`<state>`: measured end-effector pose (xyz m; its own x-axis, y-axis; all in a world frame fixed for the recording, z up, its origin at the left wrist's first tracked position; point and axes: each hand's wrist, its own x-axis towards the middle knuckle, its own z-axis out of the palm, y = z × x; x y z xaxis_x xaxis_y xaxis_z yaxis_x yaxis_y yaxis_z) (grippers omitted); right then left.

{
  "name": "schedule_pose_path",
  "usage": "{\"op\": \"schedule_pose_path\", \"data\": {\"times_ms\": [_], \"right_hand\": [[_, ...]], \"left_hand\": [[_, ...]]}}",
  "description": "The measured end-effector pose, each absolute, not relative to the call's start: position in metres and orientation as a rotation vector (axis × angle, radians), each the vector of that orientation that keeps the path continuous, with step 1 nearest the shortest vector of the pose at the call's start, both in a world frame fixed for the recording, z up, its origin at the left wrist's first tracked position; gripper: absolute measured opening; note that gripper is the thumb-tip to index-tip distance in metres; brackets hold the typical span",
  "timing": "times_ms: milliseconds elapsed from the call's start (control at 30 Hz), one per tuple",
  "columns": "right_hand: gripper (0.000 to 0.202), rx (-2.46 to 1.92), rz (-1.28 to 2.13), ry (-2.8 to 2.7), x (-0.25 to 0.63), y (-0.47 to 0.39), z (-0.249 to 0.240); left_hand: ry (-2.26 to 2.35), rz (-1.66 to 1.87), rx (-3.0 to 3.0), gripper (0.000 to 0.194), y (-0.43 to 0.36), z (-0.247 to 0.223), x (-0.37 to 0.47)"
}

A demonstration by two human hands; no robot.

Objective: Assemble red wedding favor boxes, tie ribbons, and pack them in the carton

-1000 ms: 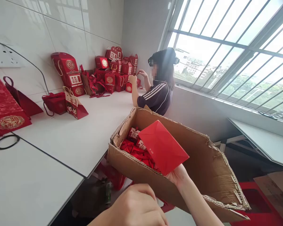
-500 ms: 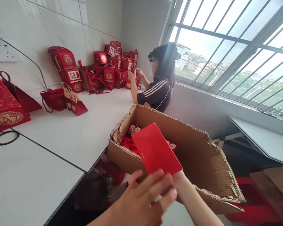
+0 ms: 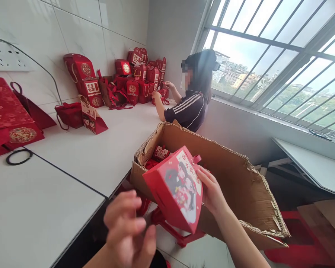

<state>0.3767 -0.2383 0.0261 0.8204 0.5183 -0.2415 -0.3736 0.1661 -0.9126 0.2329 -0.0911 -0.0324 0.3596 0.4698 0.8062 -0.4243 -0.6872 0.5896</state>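
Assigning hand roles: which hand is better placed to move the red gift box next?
Right, probably: the right hand grips the red gift box near its ribbon loop. The left hand is open and holds nothing.

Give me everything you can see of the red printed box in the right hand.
The red box looks like smooth card, folded into a tapering shape. One face shows an illustrated couple and a pale panel with red lettering; a short red loop sits at its narrow end. It is tilted, above the near side of the carton. The right hand grips it; the left touches nothing of it.
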Motion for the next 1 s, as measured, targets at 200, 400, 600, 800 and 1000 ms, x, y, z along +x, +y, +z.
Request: {"op": "schedule_pose_path", "data": {"times_ms": [200, 400, 600, 800, 1000], "right_hand": [[0.027, -1.766, 0.055, -0.605, 0.375, -0.243, 0.055], [0.032, -1.870, 0.081, -0.759, 0.368, -0.222, 0.062], [0.030, -1.807, 0.205, -0.686, 0.369, -0.222, 0.061], [0.035, -1.853, 0.239, -0.659, 0.372, -0.229, 0.061], [0.030, -1.982, 0.338, -0.857, 0.408, -0.281, 0.088]], "left_hand": [[0.196, 0.736, 1.757, 0.065, -0.092, -0.040, 0.240], [0.167, 0.398, 1.592, 0.072, -0.119, -0.071, 0.216], [0.174, 0.413, 1.526, 0.071, -0.108, -0.068, 0.212], [0.144, 0.482, 1.571, 0.064, -0.107, -0.063, 0.218], [-0.014, 0.638, 1.951, 0.059, -0.089, -0.057, 0.232]]}}
